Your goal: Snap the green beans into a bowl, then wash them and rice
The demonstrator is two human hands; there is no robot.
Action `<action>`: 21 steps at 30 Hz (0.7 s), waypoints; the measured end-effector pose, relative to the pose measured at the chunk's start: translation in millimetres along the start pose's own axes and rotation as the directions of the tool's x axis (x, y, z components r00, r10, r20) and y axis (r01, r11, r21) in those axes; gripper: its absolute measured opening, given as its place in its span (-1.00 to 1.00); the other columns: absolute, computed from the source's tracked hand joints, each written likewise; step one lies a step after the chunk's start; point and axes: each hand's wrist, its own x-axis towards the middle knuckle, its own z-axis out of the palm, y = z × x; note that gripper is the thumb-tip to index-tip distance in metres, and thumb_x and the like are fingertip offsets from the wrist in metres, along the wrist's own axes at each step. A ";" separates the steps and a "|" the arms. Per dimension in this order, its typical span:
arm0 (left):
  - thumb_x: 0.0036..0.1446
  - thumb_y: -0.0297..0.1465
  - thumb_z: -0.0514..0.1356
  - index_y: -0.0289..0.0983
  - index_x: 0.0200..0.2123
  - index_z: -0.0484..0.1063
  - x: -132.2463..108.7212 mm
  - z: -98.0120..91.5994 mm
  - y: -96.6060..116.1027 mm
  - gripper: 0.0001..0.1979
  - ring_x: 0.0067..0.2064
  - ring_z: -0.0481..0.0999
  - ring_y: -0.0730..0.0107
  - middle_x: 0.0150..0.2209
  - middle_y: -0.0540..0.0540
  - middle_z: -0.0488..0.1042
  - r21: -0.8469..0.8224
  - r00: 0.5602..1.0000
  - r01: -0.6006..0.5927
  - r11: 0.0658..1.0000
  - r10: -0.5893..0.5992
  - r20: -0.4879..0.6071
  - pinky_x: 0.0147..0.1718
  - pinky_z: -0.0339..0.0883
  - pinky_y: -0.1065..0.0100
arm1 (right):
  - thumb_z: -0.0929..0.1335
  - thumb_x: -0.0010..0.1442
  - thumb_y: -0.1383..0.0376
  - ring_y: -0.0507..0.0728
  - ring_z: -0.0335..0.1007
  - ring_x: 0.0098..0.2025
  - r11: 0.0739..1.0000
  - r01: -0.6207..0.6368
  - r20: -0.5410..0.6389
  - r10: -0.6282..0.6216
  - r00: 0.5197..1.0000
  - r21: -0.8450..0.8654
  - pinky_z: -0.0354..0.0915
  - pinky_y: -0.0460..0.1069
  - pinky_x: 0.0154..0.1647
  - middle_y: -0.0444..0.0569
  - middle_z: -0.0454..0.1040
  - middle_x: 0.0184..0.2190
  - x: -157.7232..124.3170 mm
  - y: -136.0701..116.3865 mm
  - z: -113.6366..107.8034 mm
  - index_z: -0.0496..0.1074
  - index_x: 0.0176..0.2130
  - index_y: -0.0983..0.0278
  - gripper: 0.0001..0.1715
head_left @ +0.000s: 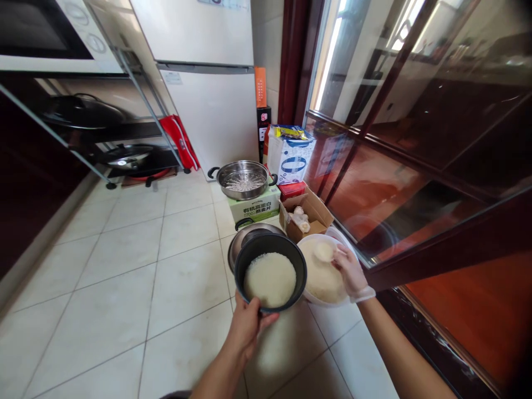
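My left hand (246, 322) grips the near rim of a dark rice cooker pot (270, 243), thumb over the edge. White rice (272, 281) lies in the bottom of this pot, which tilts towards me. To its right, my right hand (349, 270), in what looks like a clear plastic glove, pinches a small measuring cup (323, 252) that seems full of rice. The cup is just above a white tub (330, 304) holding more rice. Under the pot, a round metal pan or lid (233, 254) with a black handle is partly hidden.
A steel steamer (245, 195) sits on a green carton (255, 209). Beside it are an open cardboard box (316, 206) and a blue-white carton (291, 160). A fridge (211, 111) stands behind, a metal rack (141, 88) at left, a glass door (399, 138) at right.
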 end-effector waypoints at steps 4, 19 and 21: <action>-0.06 -0.64 0.10 -0.10 0.11 -0.01 1.5 0.8 -4.6 -0.33 -0.53 0.47 0.44 -0.27 -0.10 0.38 0.022 0.999 -0.019 1.000 0.018 0.033 -0.57 0.46 0.24 | 0.33 -0.01 0.14 0.28 0.25 0.02 0.842 0.453 0.003 -0.473 0.881 -0.293 0.22 0.14 0.01 0.13 0.32 0.00 -35.0 -41.2 19.5 0.15 0.08 0.24 -0.33; 0.00 -0.65 0.05 -0.15 0.04 0.09 6.9 -2.7 0.2 -0.46 -0.51 0.47 0.49 -0.26 -0.10 0.38 0.041 1.000 -0.022 0.999 0.021 0.017 -0.53 0.48 0.25 | 0.26 0.11 0.26 0.28 0.16 0.07 0.382 0.455 0.205 -0.541 0.816 -0.804 0.09 0.17 0.05 0.10 0.32 0.00 -29.8 4.4 9.7 0.33 -0.03 0.21 -0.61; 0.02 -0.67 0.02 -0.17 0.02 0.11 7.1 -2.9 3.0 -0.50 -0.49 0.47 0.49 -0.25 -0.09 0.37 0.067 0.999 -0.047 0.997 0.048 -0.004 -0.51 0.50 0.21 | 0.26 0.12 0.23 0.27 0.15 0.07 0.354 0.461 0.297 -0.428 0.853 -0.814 0.07 0.15 0.05 0.08 0.32 0.02 -18.0 18.4 0.4 0.34 -0.02 0.19 -0.60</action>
